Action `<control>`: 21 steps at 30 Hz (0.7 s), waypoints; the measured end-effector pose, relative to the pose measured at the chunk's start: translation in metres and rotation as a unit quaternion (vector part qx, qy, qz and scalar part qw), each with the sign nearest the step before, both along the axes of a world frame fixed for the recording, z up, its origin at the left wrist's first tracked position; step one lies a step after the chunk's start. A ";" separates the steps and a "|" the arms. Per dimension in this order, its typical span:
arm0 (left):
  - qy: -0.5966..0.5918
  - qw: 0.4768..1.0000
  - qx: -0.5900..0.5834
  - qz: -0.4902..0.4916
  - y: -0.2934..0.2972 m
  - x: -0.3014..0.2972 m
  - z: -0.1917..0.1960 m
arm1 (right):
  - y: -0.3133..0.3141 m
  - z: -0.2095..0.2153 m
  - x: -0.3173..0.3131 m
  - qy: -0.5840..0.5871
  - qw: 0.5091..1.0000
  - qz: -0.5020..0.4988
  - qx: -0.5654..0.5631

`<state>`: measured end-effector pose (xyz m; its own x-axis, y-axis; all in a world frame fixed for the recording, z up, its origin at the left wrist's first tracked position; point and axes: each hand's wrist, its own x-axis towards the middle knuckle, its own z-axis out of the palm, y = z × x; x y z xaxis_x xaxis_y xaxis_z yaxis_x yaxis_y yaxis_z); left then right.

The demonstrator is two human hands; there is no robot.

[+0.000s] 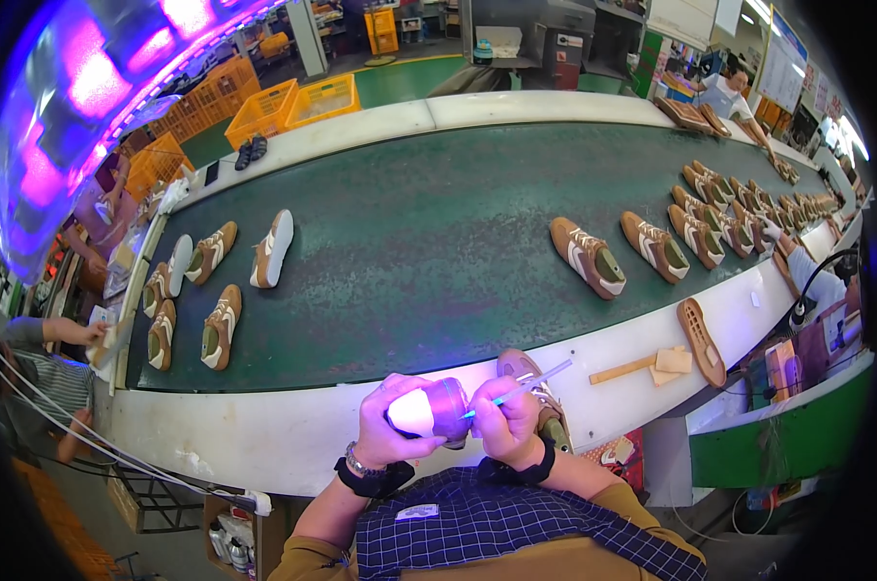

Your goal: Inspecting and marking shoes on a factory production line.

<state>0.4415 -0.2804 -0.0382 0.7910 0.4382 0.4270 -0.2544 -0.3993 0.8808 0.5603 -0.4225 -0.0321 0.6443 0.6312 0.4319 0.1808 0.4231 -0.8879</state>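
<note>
My left hand [380,433] is wrapped around a sneaker [444,409] with a white sole, held over the near ledge in violet light. In my right hand [509,426] is a slim, pale pen-like tool [547,376], pinched between the fingers. Its bluish tip is against or very near the sneaker's side; I cannot tell if they touch. Behind my right hand, a second sneaker [519,367] rests on the white ledge [400,384], partly hidden by that hand.
A green conveyor belt [409,252] carries tan sneakers, several at left [222,324] and a long row at right [582,254]. On the ledge lie a wooden stick with pale blocks [669,361] and a brown shoe sole [700,341]. Co-workers' hands [88,332] show at both sides.
</note>
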 end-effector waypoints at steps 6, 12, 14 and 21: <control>0.020 0.997 -0.040 -0.063 0.010 0.006 -0.006 | -0.002 0.006 0.005 0.165 0.978 0.118 0.055; 0.029 0.991 -0.050 -0.117 0.017 0.008 -0.028 | 0.015 -0.006 0.012 0.168 0.983 0.058 -0.037; 0.036 0.990 -0.053 -0.126 0.020 0.007 -0.030 | 0.015 -0.010 0.010 0.160 0.984 0.064 -0.046; 0.056 0.986 -0.057 -0.147 0.018 0.007 -0.024 | 0.014 -0.006 0.007 0.165 0.984 0.055 -0.035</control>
<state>0.4488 -0.2625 -0.0623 0.9303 0.2231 0.2912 -0.2431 -0.2195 0.9448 0.5671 -0.4088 -0.0385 0.6687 0.7253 0.1634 -0.1651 0.3592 -0.9185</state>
